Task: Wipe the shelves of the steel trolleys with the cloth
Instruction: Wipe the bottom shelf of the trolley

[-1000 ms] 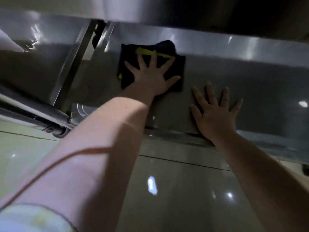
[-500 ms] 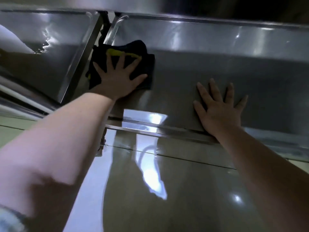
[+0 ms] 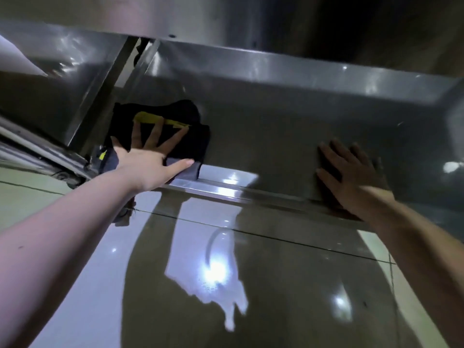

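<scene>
A dark cloth (image 3: 190, 136) with a yellow strip lies flat on the low steel trolley shelf (image 3: 263, 131), near its left front corner. My left hand (image 3: 148, 156) presses down on the cloth with fingers spread. Part of the cloth hangs over the shelf's front lip. My right hand (image 3: 351, 177) rests flat on the bare shelf at the front right, fingers apart, holding nothing.
A second steel trolley shelf (image 3: 50, 96) stands to the left, with a narrow gap between the two. A higher steel shelf edge (image 3: 226, 28) overhangs at the top. A caster wheel (image 3: 67, 178) shows at the left. Glossy tiled floor (image 3: 226, 285) lies below.
My left hand has dragged the cloth from the far left corner back toward the front edge of the shelf. My right hand stays planted on the shelf.
</scene>
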Motion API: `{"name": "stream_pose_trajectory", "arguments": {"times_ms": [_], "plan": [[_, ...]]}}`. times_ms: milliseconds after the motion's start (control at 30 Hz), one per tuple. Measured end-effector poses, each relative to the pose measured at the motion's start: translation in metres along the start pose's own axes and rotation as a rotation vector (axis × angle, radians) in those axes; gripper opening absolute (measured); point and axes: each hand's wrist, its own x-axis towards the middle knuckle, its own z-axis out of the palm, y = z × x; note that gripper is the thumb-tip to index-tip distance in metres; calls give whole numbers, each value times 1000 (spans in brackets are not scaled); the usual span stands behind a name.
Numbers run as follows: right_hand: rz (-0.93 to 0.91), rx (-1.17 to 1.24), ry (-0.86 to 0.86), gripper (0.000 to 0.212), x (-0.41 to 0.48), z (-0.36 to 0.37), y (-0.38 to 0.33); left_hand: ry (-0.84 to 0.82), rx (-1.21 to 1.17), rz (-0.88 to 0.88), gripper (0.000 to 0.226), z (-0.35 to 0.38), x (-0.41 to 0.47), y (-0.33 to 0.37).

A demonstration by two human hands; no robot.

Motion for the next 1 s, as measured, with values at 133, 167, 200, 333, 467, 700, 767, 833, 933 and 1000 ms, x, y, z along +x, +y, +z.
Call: {"name": "stream_pose_trajectory", "arguments": {"times_ms": [133, 167, 200, 333, 467, 700, 767, 833, 933, 1000], "plan": [[42, -67, 25, 67, -19, 17, 23, 11, -58, -69, 73, -2, 14, 16], [36, -84, 30, 65, -17, 20, 24, 23, -55, -80, 74, -3, 23, 25], [30, -88, 31, 63, -14, 21, 24, 38, -45, -84, 75, -4, 33, 34], [22, -79, 87, 63, -13, 27, 28, 63, -36, -43, 84, -11, 83, 100], [16, -39, 91, 65, -12, 24, 28, 75, -18, 119, 80, -10, 98, 217], [20, 27, 81, 68, -11, 20, 38, 126, 26, 277, 80, -2, 86, 233], [18, 16, 84, 67, -10, 21, 37, 164, 12, 217, 82, -6, 89, 195], [17, 8, 96, 66, -9, 23, 36, 156, -15, 114, 81, -11, 92, 154], [26, -13, 110, 66, -9, 25, 34, 106, -4, 15, 78, -11, 80, 123], [37, -25, 110, 66, -8, 25, 32, 107, 11, 17, 77, -3, 60, 139]]}}
